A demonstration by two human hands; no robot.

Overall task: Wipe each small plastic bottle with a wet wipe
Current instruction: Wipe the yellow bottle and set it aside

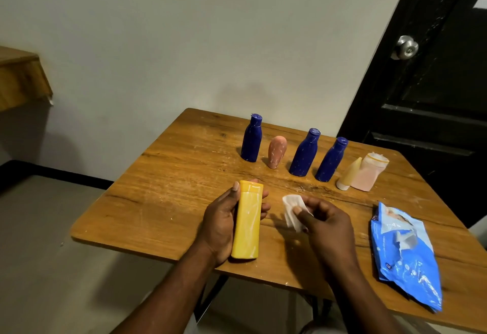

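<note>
The wooden worktop fills the centre and lower right of the frame, with a blue pack of wet wipes lying at its right side. Just below centre, the left hand grips the yellow bottle, fingers wrapped round its body. The bottle's long axis runs up the frame, cap uppermost. Behind it three blue bottles and some paler ones stand in a row. The right hand pinches a crumpled wet wipe in curled fingers. The wipe is just right of the bottle, not touching, so the wiping stroke would go leftward.
</note>
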